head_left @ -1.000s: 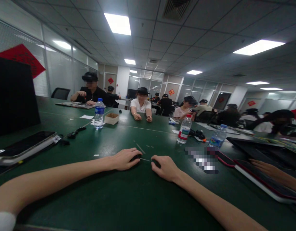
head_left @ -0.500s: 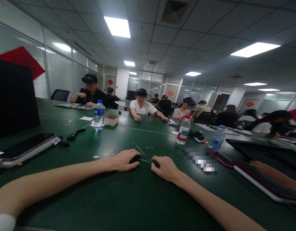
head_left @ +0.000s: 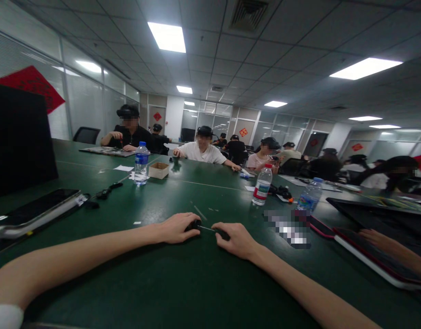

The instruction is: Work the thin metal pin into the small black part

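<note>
The right hand (head_left: pixel 236 240) has its grip closed around the dark handle of a slim tool (head_left: pixel 223 234), whose thin metal shaft points at a small black object (head_left: pixel 194 225) held in the left hand's (head_left: pixel 178 227) grip. Both are at the middle of the green surface (head_left: pixel 183 283), in from its near edge. Closer to the far edge stand a red-capped bottle (head_left: pixel 262 187) and an open box (head_left: pixel 159 170).

Dim o/all; light from ceiling panels (head_left: pixel 167 37), blown out upper L & upper R of frame. Soft sheen on tabletop (head_left: pixel 183 283) mid-frame. Wide-lens bend twd edges; far bkgd soft, grainy; pixelated patch (head_left: pixel 287 229) ctr R.
</note>
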A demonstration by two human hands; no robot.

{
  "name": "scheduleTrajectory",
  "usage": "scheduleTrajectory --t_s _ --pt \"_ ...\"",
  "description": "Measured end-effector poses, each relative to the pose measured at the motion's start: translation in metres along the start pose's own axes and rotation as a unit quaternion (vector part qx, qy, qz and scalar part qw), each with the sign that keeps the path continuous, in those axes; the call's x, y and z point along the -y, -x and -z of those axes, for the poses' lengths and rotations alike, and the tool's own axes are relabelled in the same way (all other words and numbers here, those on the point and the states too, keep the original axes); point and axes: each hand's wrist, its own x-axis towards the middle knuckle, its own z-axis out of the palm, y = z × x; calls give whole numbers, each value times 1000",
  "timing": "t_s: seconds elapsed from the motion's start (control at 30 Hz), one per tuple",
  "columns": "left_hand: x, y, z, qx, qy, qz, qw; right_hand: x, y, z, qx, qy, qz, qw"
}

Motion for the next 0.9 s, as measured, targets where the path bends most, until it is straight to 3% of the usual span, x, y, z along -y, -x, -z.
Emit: scheduleTrajectory --t_s 0.9 --pt "8 -3 -9 -16 0 18 1000 0 1 -5 -23 45 15 999"
